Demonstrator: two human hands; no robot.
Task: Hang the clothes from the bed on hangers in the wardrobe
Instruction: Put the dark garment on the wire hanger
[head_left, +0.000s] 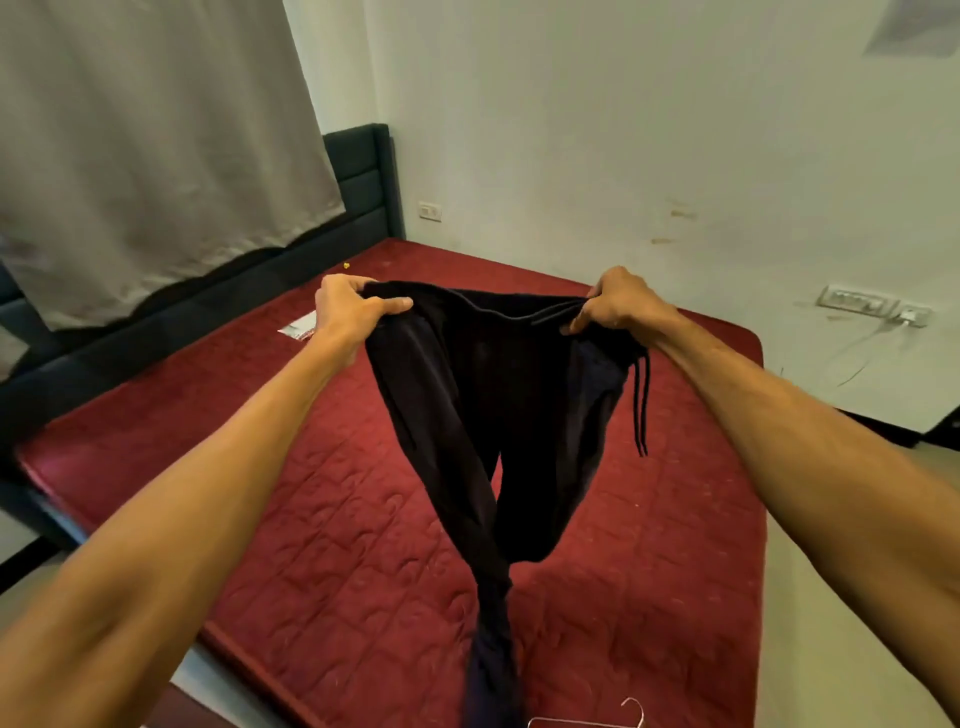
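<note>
Mid-frame, left hand (348, 306) and right hand (613, 304) clutch black drawstring trousers (467, 389) by the waistband; trouser legs and silver wire hanger (626, 713) cropped at bottom.

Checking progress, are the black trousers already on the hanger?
No, the left hand and right hand hold the black trousers by the waistband while the hanger lies bare on the mattress.

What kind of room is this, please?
Probably a bedroom: there is a bed with a red quilted mattress, a dark padded headboard behind it, and a pale curtain hanging on the left.
</note>
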